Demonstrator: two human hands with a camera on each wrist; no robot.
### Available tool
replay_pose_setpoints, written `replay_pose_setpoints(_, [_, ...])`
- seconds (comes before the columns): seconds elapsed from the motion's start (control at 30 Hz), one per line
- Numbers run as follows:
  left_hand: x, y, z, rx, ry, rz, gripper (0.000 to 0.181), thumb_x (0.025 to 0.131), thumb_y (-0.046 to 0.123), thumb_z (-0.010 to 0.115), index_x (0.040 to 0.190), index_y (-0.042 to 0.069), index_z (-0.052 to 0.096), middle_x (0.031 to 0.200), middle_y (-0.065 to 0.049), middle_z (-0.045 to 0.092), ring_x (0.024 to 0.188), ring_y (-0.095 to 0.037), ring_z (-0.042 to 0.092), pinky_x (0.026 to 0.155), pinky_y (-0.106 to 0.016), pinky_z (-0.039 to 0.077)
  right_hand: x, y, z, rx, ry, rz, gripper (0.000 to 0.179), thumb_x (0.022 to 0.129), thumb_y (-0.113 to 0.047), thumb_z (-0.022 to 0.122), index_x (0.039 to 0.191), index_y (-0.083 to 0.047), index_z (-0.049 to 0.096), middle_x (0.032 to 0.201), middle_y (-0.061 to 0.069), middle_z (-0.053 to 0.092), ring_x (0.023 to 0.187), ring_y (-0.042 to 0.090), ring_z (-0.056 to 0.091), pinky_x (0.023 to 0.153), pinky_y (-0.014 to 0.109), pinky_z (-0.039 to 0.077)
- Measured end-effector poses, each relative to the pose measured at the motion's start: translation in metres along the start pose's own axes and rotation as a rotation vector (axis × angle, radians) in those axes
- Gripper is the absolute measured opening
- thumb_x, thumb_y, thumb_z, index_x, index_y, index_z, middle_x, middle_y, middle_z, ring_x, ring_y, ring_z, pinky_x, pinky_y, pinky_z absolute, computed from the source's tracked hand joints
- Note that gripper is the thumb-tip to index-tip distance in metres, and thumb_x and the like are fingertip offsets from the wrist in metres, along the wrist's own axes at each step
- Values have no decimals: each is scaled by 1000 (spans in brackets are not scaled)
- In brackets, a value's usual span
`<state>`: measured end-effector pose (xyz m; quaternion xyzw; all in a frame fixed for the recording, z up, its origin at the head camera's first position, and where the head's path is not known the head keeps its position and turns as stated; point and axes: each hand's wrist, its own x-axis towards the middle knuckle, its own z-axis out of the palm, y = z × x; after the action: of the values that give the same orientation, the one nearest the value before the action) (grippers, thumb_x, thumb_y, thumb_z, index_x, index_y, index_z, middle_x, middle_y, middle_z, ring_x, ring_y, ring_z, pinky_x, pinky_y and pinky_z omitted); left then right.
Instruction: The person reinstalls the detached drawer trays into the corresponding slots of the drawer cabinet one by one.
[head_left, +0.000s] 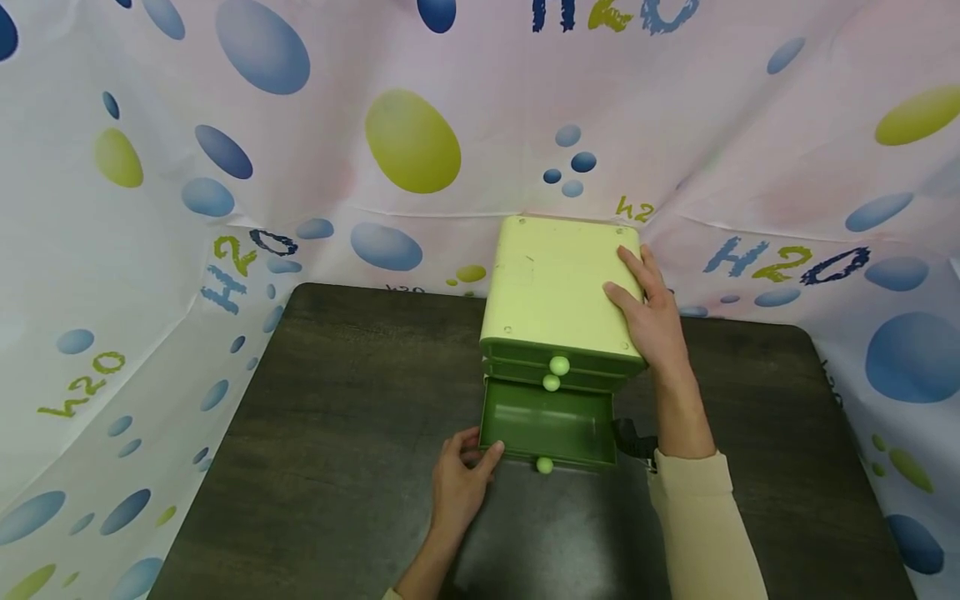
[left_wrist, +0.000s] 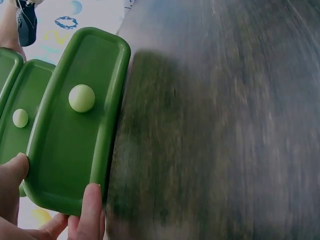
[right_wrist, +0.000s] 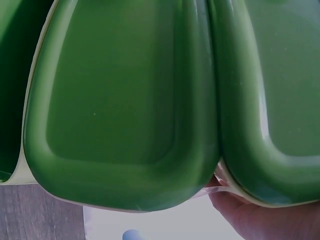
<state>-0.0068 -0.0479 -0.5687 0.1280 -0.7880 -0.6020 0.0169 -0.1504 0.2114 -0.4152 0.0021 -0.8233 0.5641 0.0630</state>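
A small drawer cabinet [head_left: 562,279] with a pale yellow-green top and green drawer fronts stands against the back of the table. Its bottom drawer [head_left: 551,421] is pulled out, and the bare green inside shows. My left hand [head_left: 459,483] pinches that drawer's front left corner, thumb on the rim; the left wrist view shows the fingers [left_wrist: 91,210] on its front and lower edge. Across the cabinet's upper right edge rests my right hand [head_left: 654,317], with thumb and fingers extended over the top. The two upper drawers [right_wrist: 120,100] are pushed in.
Round light-green knobs [head_left: 559,366] stick out from the drawer fronts. A dark wooden table [head_left: 360,433] spreads around the cabinet. Behind and beside it hangs a white sheet [head_left: 315,150] with blue and green dots. A black device [head_left: 633,440] sits by my right wrist.
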Motion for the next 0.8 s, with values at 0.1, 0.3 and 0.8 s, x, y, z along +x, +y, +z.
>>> replay_pose_setpoints(0.1, [1, 0, -1, 48, 5, 20, 51, 85, 34, 80, 121, 1, 66, 101, -12, 58, 83, -20, 67, 53, -23, 55, 0, 1, 0, -1, 0, 0, 61, 100, -36, 61, 155, -29, 37, 167, -5, 5, 152, 21, 3, 118, 56, 12])
replay_pose_setpoints(0.3, [8, -1, -3, 145, 5, 93, 45, 87, 40, 77, 114, 6, 65, 91, -5, 56, 85, -18, 66, 65, -29, 54, 1, 2, 2, -1, 3, -11, 61, 100, -36, 61, 155, -29, 37, 167, -5, 5, 152, 22, 3, 118, 56, 12])
replay_pose_setpoints(0.8, [19, -3, -1, 187, 19, 203, 37, 87, 45, 76, 89, 14, 54, 90, 0, 58, 87, -18, 64, 73, -40, 51, 0, 2, 0, -14, 7, -2, 61, 100, -37, 60, 155, -30, 37, 167, -5, 6, 152, 21, 4, 118, 56, 12])
